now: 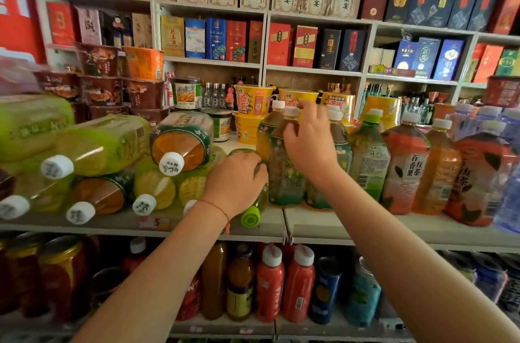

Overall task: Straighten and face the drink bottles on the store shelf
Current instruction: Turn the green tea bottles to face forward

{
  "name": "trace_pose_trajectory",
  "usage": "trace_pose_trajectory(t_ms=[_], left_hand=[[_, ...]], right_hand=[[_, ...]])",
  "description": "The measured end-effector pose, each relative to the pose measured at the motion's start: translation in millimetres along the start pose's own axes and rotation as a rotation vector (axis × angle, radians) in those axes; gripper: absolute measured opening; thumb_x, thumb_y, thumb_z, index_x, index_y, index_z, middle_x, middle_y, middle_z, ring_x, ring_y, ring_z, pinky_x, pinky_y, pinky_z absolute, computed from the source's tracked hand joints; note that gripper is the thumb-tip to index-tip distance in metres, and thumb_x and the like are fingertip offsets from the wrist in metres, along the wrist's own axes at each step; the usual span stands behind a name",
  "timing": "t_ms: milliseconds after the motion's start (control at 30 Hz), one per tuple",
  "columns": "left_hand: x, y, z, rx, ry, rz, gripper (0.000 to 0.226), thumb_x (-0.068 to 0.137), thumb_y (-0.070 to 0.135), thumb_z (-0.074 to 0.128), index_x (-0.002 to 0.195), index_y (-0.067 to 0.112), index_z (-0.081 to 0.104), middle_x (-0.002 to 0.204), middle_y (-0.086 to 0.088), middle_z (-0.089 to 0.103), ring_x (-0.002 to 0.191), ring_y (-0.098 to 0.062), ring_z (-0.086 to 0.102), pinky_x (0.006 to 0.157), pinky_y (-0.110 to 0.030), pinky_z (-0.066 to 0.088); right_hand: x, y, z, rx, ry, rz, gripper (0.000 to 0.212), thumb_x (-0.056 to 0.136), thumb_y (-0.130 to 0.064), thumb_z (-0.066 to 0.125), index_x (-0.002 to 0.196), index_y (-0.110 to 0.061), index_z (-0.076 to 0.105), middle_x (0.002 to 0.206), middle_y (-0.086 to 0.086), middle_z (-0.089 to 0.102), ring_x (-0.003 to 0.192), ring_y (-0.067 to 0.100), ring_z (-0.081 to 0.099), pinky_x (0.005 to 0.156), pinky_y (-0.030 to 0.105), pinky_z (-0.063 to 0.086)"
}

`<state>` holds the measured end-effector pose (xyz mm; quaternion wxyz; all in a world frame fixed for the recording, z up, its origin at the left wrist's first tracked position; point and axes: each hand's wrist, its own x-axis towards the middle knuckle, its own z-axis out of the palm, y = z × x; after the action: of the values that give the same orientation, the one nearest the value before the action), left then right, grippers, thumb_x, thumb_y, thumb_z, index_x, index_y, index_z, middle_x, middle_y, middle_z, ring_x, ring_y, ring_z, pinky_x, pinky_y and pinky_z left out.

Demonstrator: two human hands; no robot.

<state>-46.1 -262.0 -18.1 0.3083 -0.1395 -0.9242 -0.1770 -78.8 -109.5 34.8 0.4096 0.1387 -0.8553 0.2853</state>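
head view: left hand (235, 182) fingers are curled over the body of a green-capped clear plastic bottle of yellow-green drink (254, 202), which lies on its side on the white store shelf (323, 223), cap pointing out past the front edge. right hand (308, 143) fingers are bent around the shoulder and neck of an upright white-capped tea bottle with a green floral label (284, 174) in the front row; looks like a grip, thumb side hidden so can't confirm how firm.

lying bottle sits just left of that upright one, touching or nearly touching it, can't tell which.

judgement on the step: right hand is steadying or shifting the upright row, left is about to stand the fallen bottle up. to do it well:
- hold the upright bottle still, or nudge it right, so there's a slot before tipping the other up.
- pivot the lying bottle on its base, cap swinging up and back, not out past the edge.
- turn it until the label faces forward, then line it up with the row.

risk: the stack of lying white-capped bottles with yellow-green and orange drink (171, 151) just left of the left wrist looks loosely piled; a sideways elbow could roll them. yellow instant noodle cups (253, 102) stand right behind the row, so don't shove bottles back hard.
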Motion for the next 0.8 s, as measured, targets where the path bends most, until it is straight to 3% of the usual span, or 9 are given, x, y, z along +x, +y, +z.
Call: trace_pose_trajectory(t_ms=[67,100,200,267,367,433,500,667,800], left_hand=[[-13,1,-10,-0.010,0.123,0.142,0.030,0.099,0.025,0.045,0.099,0.013,0.072,0.100,-0.005,0.072,0.096,-0.025,0.065,0.082,-0.041,0.055],[-23,2,-16,-0.007,0.283,0.245,0.031,0.097,0.020,0.045,0.095,0.009,0.074,0.097,-0.008,0.073,0.094,-0.027,0.067,0.081,-0.041,0.057],[-52,5,-39,0.071,0.787,0.434,0.028,0.096,0.011,0.048,0.094,0.002,0.075,0.102,-0.014,0.073,0.100,-0.031,0.066,0.088,-0.043,0.053],[-55,-4,-56,0.191,0.896,0.333,0.019,0.093,0.012,0.055,0.099,0.005,0.072,0.106,-0.014,0.070,0.101,-0.034,0.063,0.088,-0.046,0.047],[-48,-35,-66,0.311,0.714,0.046,0.024,0.090,0.024,0.064,0.109,0.010,0.063,0.104,-0.014,0.059,0.091,-0.031,0.056,0.075,-0.041,0.044],[-48,-54,-64,0.307,0.595,-0.033,0.029,0.088,0.031,0.070,0.107,0.011,0.061,0.097,-0.012,0.055,0.072,-0.024,0.050,0.055,-0.032,0.041],[-50,-67,-60,0.290,0.568,-0.012,0.030,0.089,0.034,0.072,0.104,0.012,0.060,0.092,-0.010,0.056,0.059,-0.019,0.044,0.043,-0.024,0.035],[-51,-77,-63,0.186,0.558,0.085,0.036,0.087,0.036,0.075,0.093,0.011,0.051,0.095,-0.015,0.061,0.053,-0.027,0.053,0.039,-0.024,0.035],[-50,-79,-66,0.165,0.571,0.110,0.041,0.083,0.039,0.079,0.088,0.012,0.049,0.066,-0.002,0.051,0.044,-0.021,0.045,0.036,-0.024,0.032]], right_hand=[[-20,2,-3,-0.059,0.185,-0.215,0.030,0.093,-0.011,0.053,0.123,-0.005,0.053,0.120,0.013,0.054,0.107,0.028,0.052,0.087,0.041,0.049],[-32,3,-5,-0.036,0.197,-0.325,0.024,0.094,-0.014,0.052,0.115,-0.005,0.057,0.113,0.010,0.057,0.101,0.025,0.053,0.083,0.040,0.049],[-70,-5,-9,0.069,-0.117,-0.479,0.035,0.097,-0.043,0.046,0.109,-0.013,0.060,0.097,-0.003,0.057,0.084,0.014,0.054,0.067,0.034,0.050],[-90,-13,-1,-0.124,-0.302,-0.502,0.060,0.090,-0.068,0.041,0.126,-0.021,0.051,0.097,-0.006,0.060,0.082,0.014,0.058,0.063,0.031,0.051],[-113,-19,20,-0.413,-0.301,-0.468,0.069,0.088,-0.066,0.050,0.137,-0.023,0.026,0.081,-0.005,0.065,0.066,0.017,0.064,0.048,0.033,0.051],[-125,-24,33,-0.410,-0.190,-0.405,0.067,0.086,-0.050,0.066,0.133,-0.019,0.030,0.060,-0.006,0.061,0.045,0.017,0.058,0.034,0.026,0.039],[-128,-27,39,-0.355,-0.123,-0.389,0.057,0.086,-0.041,0.071,0.126,-0.018,0.037,0.053,-0.007,0.057,0.037,0.016,0.053,0.031,0.023,0.031],[-97,-57,20,-0.108,0.020,-0.254,0.029,0.095,-0.034,0.064,0.109,-0.016,0.046,0.071,-0.007,0.060,0.051,0.013,0.056,0.037,0.027,0.041],[-46,-81,4,-0.146,0.022,-0.149,0.032,0.102,-0.040,0.048,0.121,-0.014,0.048,0.088,0.000,0.062,0.070,0.021,0.060,0.053,0.033,0.047]])
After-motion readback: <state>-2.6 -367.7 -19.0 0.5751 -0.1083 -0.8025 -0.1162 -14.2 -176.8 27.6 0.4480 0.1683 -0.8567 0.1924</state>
